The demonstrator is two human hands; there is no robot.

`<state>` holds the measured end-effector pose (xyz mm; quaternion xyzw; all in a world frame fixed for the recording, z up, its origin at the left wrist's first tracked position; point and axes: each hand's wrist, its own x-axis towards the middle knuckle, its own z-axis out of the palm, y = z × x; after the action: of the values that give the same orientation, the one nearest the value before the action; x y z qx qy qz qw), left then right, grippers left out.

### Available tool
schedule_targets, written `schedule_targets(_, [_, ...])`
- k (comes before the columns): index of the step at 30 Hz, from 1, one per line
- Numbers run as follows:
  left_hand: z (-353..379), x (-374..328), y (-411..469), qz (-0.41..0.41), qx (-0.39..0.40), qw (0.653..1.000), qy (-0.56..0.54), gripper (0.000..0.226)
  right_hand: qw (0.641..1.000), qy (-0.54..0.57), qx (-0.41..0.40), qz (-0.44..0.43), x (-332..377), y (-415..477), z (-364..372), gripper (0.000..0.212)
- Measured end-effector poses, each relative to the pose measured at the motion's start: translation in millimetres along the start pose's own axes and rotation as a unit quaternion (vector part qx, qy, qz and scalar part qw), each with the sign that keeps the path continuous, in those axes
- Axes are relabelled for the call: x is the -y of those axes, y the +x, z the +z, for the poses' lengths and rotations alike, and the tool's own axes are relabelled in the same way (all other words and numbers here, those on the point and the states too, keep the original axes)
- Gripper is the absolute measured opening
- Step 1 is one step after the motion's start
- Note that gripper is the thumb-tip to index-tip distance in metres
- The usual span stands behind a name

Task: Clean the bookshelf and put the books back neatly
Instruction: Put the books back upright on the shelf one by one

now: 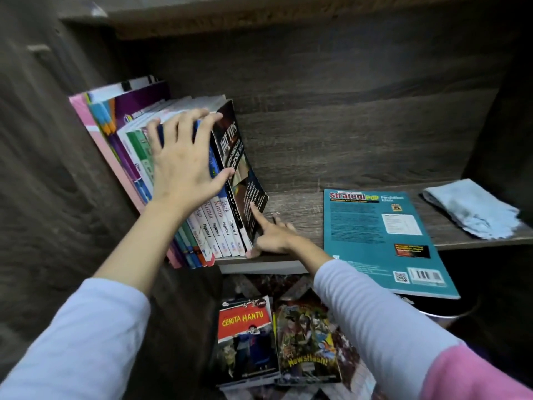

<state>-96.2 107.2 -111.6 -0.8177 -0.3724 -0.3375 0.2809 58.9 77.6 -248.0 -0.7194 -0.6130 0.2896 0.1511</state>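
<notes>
At left of frame, a left hand [181,166], fingers spread, presses the row of books [215,223] on the shelf [300,203] while the right hand [272,238], forefinger out, props the bowed black book [233,145], which may slump and topple the unsupported row on release.

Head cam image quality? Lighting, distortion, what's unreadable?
Head view: dim, right side falls dark; wide-angle bows the shelf edges; book spines below the left hand read clearly; teal book title legible, its fine print soft; cloth at far right smeared, partly shadowed.
</notes>
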Motion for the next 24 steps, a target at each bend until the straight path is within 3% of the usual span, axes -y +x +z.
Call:
schedule_targets(6, [0.3,-13.3,2.1,-0.044,0.016,0.999,-0.021,0.077,1.000,0.015,0.002,-0.018,3.8,-11.5,-1.9,0.108])
schedule_targets(8, [1.1,-15.2,2.3,-0.060,0.033,0.997,-0.028,0.082,0.998,-0.008,-0.055,-0.040,-8.8,-22.7,-7.4,0.097])
schedule_targets(10, [2.1,-19.0,0.4,-0.080,0.039,0.996,-0.033,0.089,0.982,-0.052,-0.174,-0.046,-27.5,-36.7,-15.6,0.076])
schedule_targets(13, [5.1,-43.9,-7.8,-0.107,0.011,0.993,-0.045,0.091,0.941,-0.108,-0.319,0.021,-67.6,-58.4,-32.8,0.050])
schedule_targets(18, [26.2,-117.9,-33.1,-0.027,-0.015,0.991,-0.132,0.063,0.884,-0.072,-0.419,0.196,-133.0,-99.1,-53.8,0.043])
schedule_targets(21, [36.3,-165.6,-47.1,-0.060,0.128,0.970,-0.197,0.048,0.852,-0.021,-0.438,0.285,-154.0,-126.4,-53.7,0.045])
schedule_targets(24, [47.2,-201.1,-58.7,-0.165,0.312,0.907,-0.230,0.048,0.847,-0.015,-0.425,0.318,-159.9,-139.6,-52.0,0.050])
